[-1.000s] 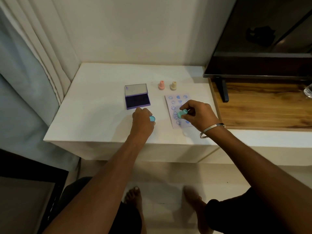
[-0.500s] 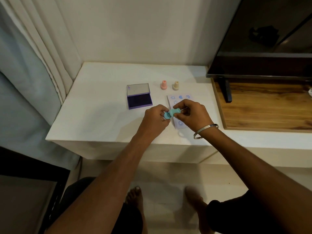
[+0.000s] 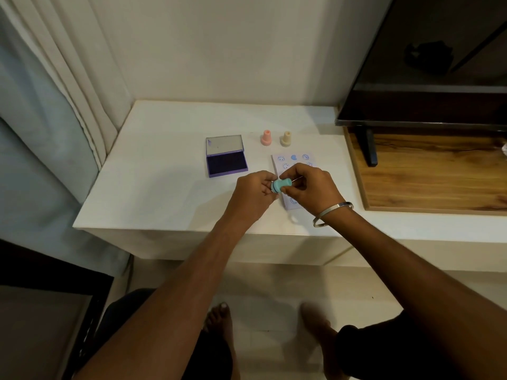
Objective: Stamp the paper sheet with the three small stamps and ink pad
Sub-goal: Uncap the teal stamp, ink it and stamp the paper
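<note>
over the front edge: cap going back on the teal stamp

above the front edge of the white counter [image 3: 164,149], the teal stamp [image 3: 282,184] lies sideways between both hands. the right hand [image 3: 310,187] pinches its body; the left hand [image 3: 253,192] has come across from the counter, where it rested a second ago, and its fingers now close on the blue cap [image 3: 273,187] at the stamp's face. that reads as capping, so this stamp's turn looks finished. whether the cap is fully seated cannot be told.

beneath the hands lies the paper sheet [image 3: 290,160], already printed with blue marks; its middle is hidden. toward the back edge stand the pink stamp [image 3: 266,137] and the cream stamp [image 3: 286,139], with the open ink pad [image 3: 226,163] left of the sheet. a tv [image 3: 428,64] is cut off at the right corner.
</note>
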